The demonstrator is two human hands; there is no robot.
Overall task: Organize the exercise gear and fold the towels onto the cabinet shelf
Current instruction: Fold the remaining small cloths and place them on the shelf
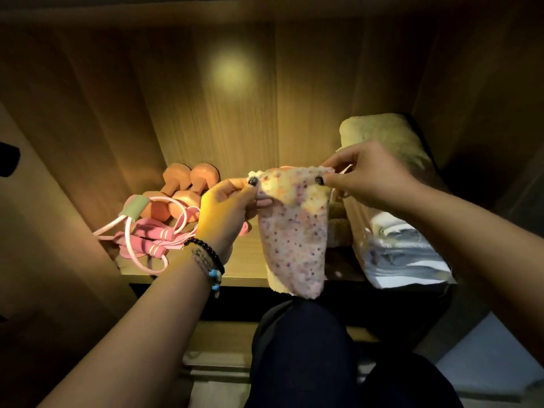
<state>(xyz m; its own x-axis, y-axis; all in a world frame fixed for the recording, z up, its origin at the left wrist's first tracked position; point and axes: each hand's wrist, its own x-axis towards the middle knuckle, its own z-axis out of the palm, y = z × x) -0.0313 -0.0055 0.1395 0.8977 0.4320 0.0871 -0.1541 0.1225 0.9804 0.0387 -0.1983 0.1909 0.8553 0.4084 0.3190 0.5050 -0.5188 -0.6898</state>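
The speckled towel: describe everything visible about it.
The speckled towel is a small, soft, nubby cloth, pale pink with red, purple and orange flecks. It hangs limp in front of the shelf edge, narrowing downward. The left hand and right hand pinch its top corners, holding the upper edge taut.

The speckled towel [297,228] is white with purple and orange dots. Left of it, orange dumbbells [188,187] and pink jump rope [147,240]; right, a tan towel [391,136].
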